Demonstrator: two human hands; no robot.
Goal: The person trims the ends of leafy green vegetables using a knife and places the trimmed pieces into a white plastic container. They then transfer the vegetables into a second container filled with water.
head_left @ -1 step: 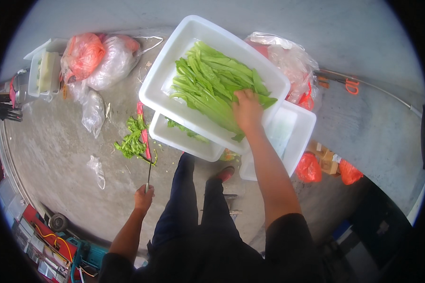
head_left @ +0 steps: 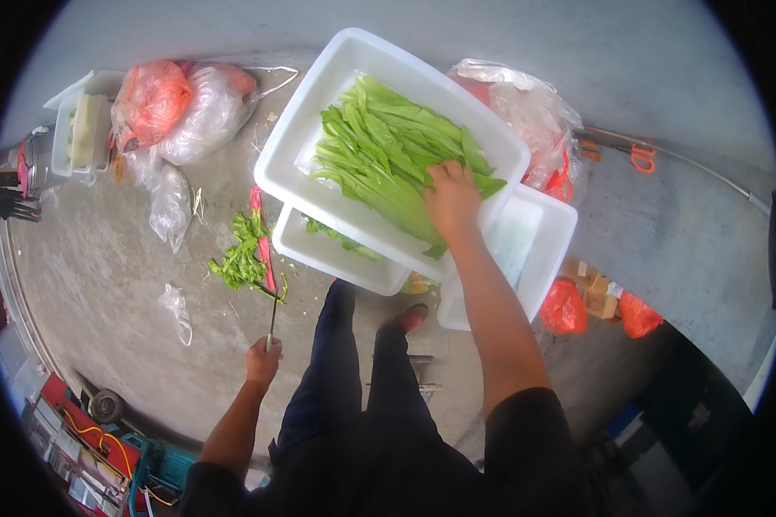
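Note:
A large white plastic tub (head_left: 276, 164) stands tilted in front of me, with long green leafy vegetables (head_left: 379, 155) lying in a loose bundle inside. My right hand (head_left: 453, 202) reaches into the tub's right side, its fingers curled over the stalk ends of the leaves. Low on the left, my left hand (head_left: 263, 358) is closed around the pale handle of a knife (head_left: 272, 323). The dark blade points away from me. Just beyond its tip, a clump of curly greens (head_left: 237, 258) lies on the floor beside a red strip (head_left: 265, 246).
Under the big tub, a smaller white tub (head_left: 345, 263) with some greens shows at the left and another white tub (head_left: 513, 246) at the right. Plastic bags (head_left: 203, 112) lie at the far left, with more bags (head_left: 530, 121) at the far right. Red bags (head_left: 565, 306) sit by cardboard boxes.

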